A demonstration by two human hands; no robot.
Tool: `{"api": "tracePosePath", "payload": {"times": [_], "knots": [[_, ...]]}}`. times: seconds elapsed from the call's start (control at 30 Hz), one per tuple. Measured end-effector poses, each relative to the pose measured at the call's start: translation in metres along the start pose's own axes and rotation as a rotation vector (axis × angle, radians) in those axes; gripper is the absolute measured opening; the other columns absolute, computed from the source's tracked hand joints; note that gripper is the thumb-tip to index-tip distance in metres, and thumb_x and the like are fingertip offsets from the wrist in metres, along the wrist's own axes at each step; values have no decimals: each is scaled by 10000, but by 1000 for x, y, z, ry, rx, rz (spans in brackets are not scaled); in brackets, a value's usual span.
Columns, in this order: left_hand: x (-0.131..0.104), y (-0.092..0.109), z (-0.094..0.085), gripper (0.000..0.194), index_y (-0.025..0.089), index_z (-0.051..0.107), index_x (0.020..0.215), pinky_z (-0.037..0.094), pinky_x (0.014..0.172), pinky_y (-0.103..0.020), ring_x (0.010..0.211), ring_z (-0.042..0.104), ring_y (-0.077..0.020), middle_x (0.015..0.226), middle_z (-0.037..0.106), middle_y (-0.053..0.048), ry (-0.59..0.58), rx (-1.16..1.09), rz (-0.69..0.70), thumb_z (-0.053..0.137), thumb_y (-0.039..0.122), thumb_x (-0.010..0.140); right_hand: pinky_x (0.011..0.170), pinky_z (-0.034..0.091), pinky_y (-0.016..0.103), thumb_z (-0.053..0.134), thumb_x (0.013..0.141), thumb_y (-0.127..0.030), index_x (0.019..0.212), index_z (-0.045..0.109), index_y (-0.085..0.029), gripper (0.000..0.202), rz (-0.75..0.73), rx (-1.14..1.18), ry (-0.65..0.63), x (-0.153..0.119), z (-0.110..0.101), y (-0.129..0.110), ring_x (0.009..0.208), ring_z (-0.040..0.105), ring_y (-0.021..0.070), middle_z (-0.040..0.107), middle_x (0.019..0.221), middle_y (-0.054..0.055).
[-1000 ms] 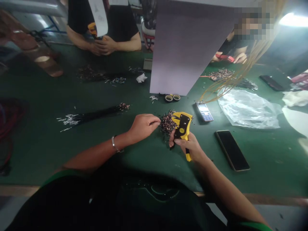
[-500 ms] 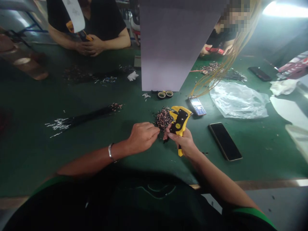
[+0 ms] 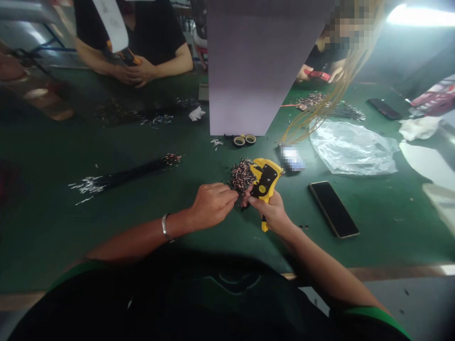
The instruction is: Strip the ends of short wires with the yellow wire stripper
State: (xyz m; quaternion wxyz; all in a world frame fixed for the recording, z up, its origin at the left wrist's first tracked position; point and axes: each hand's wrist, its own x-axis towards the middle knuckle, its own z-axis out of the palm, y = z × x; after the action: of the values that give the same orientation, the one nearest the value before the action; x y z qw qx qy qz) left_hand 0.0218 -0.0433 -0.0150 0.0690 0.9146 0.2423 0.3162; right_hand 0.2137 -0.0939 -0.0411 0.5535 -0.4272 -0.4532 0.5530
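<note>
A yellow and black wire stripper [image 3: 265, 177] is gripped in my right hand [image 3: 273, 210], its jaws pointing up and to the left. Just left of it lies a dense heap of short wires [image 3: 241, 175] with copper-coloured ends. My left hand [image 3: 213, 203] is closed in a pinch at the near edge of this heap; whatever its fingertips hold is too small to make out. The fingertips of both hands are close to each other. A longer bundle of black wires [image 3: 131, 173] with pale ends lies to the left.
Two round rings [image 3: 245, 140] sit below a tall pale panel [image 3: 241, 71]. At right are a dark smartphone [image 3: 334, 208], a keypad phone [image 3: 291, 157] and a clear plastic bag [image 3: 351, 147]. Across the green table [image 3: 142, 246], two people hold tools; hanging yellow wires [image 3: 341, 80] reach down at right.
My left hand has shifted very slightly right at the heap's edge. The wire stripper stays almost where it was.
</note>
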Motion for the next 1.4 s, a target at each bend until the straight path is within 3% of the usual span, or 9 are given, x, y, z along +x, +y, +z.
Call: {"api": "tracePosePath", "payload": {"times": [0.6, 0.77, 1.0, 1.23, 1.4], "knots": [[1, 1, 0, 272, 158, 684, 731, 451, 579, -248, 588, 588, -129, 609, 635, -15, -36, -39, 11, 486, 149, 919, 666, 514, 367, 725, 737, -295, 847, 586, -212, 196, -29, -47, 66, 0, 4, -6, 627, 590, 179, 608, 702, -6], [1, -3, -1, 249, 155, 684, 758, 439, 574, -249, 580, 586, -128, 626, 643, -17, -8, -53, -42, 492, 159, 916, 655, 505, 359, 725, 720, -254, 833, 581, -213, 187, -45, -20, 106, 3, 1, -9, 613, 585, 170, 600, 696, -13], [6, -4, -1, 173, 170, 718, 773, 447, 602, -222, 593, 606, -107, 669, 695, -7, 38, -199, -325, 570, 152, 860, 653, 504, 353, 726, 730, -259, 845, 587, -200, 190, -51, -90, 132, 7, -6, -6, 622, 595, 167, 615, 714, -9], [10, -7, -5, 160, 167, 730, 773, 435, 545, -202, 563, 579, -97, 600, 666, 20, 63, -449, -625, 583, 181, 834, 681, 530, 350, 770, 656, -234, 891, 618, -201, 281, 14, -159, 116, 6, -4, 3, 662, 609, 175, 654, 769, 4], [15, -12, -9, 160, 151, 738, 816, 434, 515, -202, 505, 517, -85, 568, 656, 15, 110, -520, -755, 596, 223, 831, 798, 555, 398, 813, 645, -265, 968, 627, -208, 377, 94, -103, -11, 5, -7, -1, 775, 656, 203, 686, 863, 28]]}}
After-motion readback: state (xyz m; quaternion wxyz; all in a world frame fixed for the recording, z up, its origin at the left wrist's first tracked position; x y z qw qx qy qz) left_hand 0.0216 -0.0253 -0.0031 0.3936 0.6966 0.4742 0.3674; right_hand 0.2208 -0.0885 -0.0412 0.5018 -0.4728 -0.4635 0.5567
